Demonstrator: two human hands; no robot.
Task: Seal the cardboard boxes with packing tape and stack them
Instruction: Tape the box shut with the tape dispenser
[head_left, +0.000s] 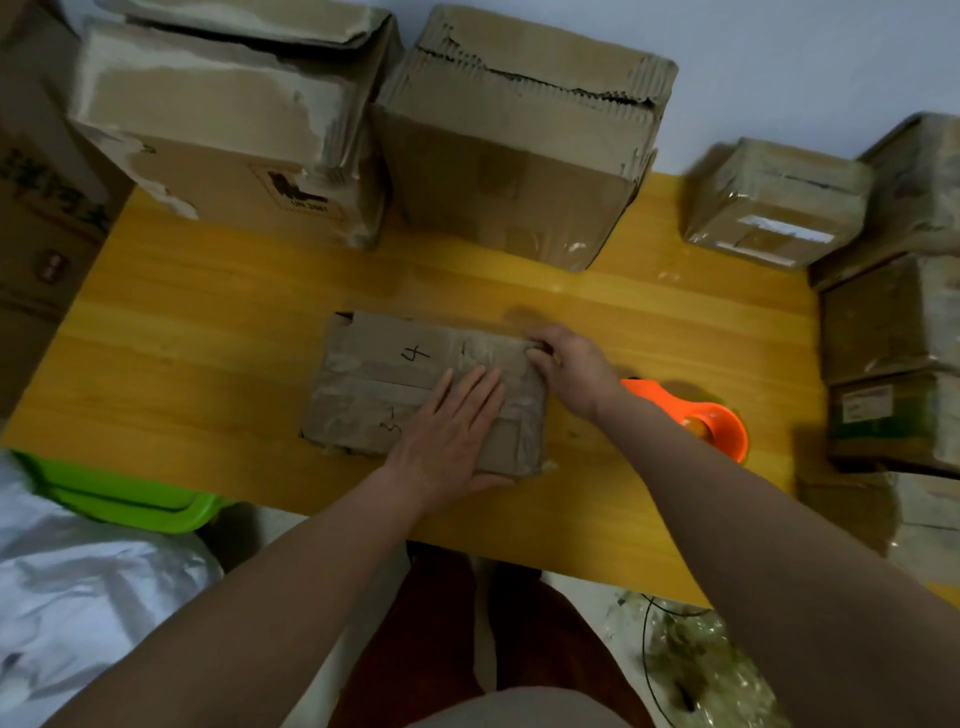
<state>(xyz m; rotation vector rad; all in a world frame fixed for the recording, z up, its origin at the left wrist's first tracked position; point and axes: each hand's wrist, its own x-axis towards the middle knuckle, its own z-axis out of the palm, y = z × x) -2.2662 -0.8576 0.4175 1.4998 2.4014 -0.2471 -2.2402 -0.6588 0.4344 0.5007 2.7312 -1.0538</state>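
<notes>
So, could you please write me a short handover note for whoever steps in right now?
Left hand: flat, pressing the top of the small box at table centre.
Right hand: fingers curled at the box's right edge; I cannot tell what they pinch.
Orange tape dispenser: on the table, right of the box, unheld.
Done: tape strips already cross the box top.
Left: finish sealing, then stack it with the other boxes.

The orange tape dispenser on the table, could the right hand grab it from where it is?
Probably yes. The orange plastic tape dispenser sits beside the right hand on the yellow wooden table, with nothing between them.
</notes>
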